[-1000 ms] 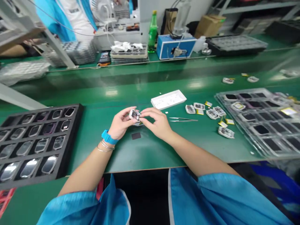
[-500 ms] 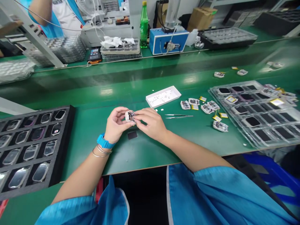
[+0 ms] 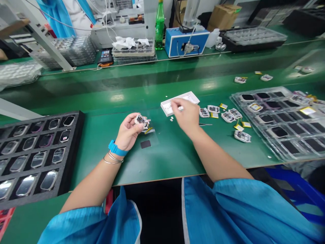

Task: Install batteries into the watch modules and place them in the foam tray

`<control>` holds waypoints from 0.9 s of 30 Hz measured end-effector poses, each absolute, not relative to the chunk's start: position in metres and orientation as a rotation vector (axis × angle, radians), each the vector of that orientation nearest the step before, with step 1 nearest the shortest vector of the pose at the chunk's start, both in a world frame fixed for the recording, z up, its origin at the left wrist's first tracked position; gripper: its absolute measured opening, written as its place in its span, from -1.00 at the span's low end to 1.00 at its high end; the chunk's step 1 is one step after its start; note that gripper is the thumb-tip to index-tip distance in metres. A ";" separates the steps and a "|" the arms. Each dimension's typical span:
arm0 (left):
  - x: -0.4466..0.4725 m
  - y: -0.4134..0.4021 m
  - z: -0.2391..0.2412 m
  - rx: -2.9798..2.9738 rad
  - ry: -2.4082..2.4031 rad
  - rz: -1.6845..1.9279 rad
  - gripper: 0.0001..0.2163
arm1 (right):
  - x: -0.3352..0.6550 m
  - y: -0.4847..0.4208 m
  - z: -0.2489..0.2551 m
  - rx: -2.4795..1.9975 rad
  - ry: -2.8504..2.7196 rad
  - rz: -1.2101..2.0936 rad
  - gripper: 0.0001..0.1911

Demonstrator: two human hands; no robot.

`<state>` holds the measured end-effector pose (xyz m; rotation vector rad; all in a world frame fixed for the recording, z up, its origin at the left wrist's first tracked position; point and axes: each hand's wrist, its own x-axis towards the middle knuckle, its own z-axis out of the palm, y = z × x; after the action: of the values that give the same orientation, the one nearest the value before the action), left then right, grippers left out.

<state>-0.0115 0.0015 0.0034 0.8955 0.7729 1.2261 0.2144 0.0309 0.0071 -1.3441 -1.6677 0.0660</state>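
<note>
My left hand (image 3: pixel 128 132) holds a small white watch module (image 3: pixel 141 120) above the green table, fingers wrapped round it; a yellow-edged battery (image 3: pixel 148 130) hangs under it. My right hand (image 3: pixel 186 113) reaches out over the white tray (image 3: pixel 192 97) of tiny parts, its fingers pinched together; whether anything is between them I cannot make out. Tweezers (image 3: pixel 207 124) lie just right of that hand. A small dark square (image 3: pixel 145 144) lies on the table below my left hand.
A black foam tray (image 3: pixel 76 142) of watch screens sits at left. Loose modules (image 3: pixel 227 117) with yellow batteries lie right of the white tray, beside a clear blister tray (image 3: pixel 238 100). A green bottle (image 3: pixel 159 25), a blue box (image 3: pixel 177 44) and stacked trays stand beyond the conveyor.
My right hand has left the module and moved right and away to the white tray. My left hand still holds the module, slightly raised.
</note>
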 end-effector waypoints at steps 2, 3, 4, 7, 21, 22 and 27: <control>-0.012 0.002 0.004 0.865 0.741 1.209 -0.53 | 0.230 0.042 0.008 -1.490 -1.623 0.075 -0.77; -0.013 0.002 0.004 0.861 0.728 1.202 -0.54 | 0.232 0.044 0.008 -1.519 -1.623 0.092 -0.77; -0.013 0.002 0.004 0.860 0.717 1.195 -0.54 | 0.231 0.044 0.008 -1.513 -1.627 0.131 -0.77; -0.013 0.001 0.003 0.870 0.701 1.178 -0.53 | 0.207 0.028 0.011 -1.316 -1.663 0.392 -0.83; -0.013 -0.001 0.004 0.972 0.730 1.143 -0.45 | 0.163 -0.004 0.004 -1.007 -1.543 0.963 -0.87; -0.014 -0.001 0.005 0.969 0.732 1.149 -0.44 | 0.161 -0.003 0.001 -0.949 -1.483 1.122 -0.76; -0.023 0.005 0.009 0.968 0.747 1.185 -0.43 | 0.158 0.001 -0.005 -0.845 -1.302 1.761 -0.47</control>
<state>-0.0234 0.0050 0.0088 0.9684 0.7472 1.1851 0.1585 0.0008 -0.0046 -0.8446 -1.3017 1.7612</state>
